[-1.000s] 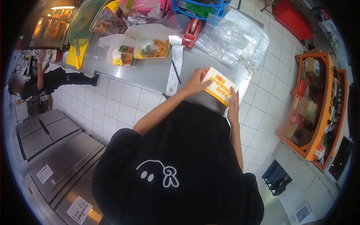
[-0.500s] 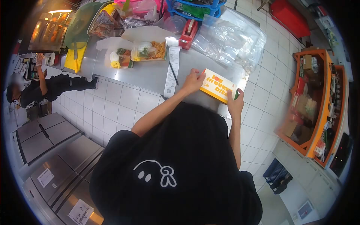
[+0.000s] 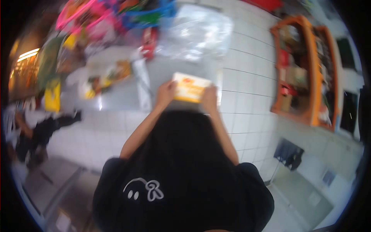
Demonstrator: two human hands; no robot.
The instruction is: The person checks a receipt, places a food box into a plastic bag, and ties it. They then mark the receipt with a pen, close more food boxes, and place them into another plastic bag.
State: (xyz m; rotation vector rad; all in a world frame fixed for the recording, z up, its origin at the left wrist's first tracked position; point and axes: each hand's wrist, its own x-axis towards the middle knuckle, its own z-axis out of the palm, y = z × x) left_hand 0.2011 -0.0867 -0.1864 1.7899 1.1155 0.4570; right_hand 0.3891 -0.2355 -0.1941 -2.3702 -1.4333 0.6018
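A closed white and yellow box (image 3: 191, 88) with orange lettering lies between my two hands, over the front edge of the metal table (image 3: 158, 72). At its left end, my left hand (image 3: 166, 92) grips the side. The opposite end is held by my right hand (image 3: 210, 99). Motion blur softens the fingers and the print. Left of the box are a long paper slip (image 3: 142, 83) and open food boxes (image 3: 110, 71) with food in them. A red tape dispenser (image 3: 148, 43) stands farther back.
Clear plastic bags (image 3: 195, 33) cover the table's back right. Pink (image 3: 83, 15) and blue baskets (image 3: 148, 13) stand at the back left, near a yellow board (image 3: 52, 95). An orange shelf (image 3: 309, 73) is at the right. Another person (image 3: 38, 133) is at the far left.
The view has swung, so the surroundings sit farther left and are blurred. The box remains between both hands and looks more level; my hands are nearer each other in view.
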